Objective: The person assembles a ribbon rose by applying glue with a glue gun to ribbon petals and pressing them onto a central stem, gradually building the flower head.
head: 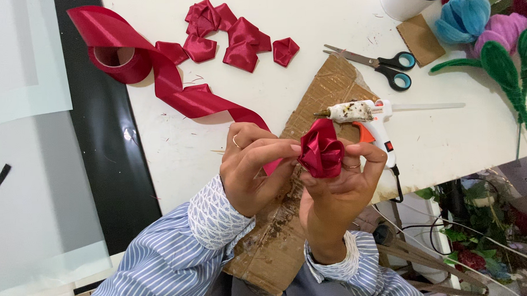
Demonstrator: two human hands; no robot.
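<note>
White table, cardboard under glue gun. Both hands raised above it: right hand fingers pinch ribbon rose; left hand fingertips press its side.

My sleeves are blue-and-white striped, with white patterned cuffs. A thin ring sits on my left hand, another on my right hand.

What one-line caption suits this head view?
Both hands pinch a red ribbon rose above cardboard, glue gun behind.
</note>
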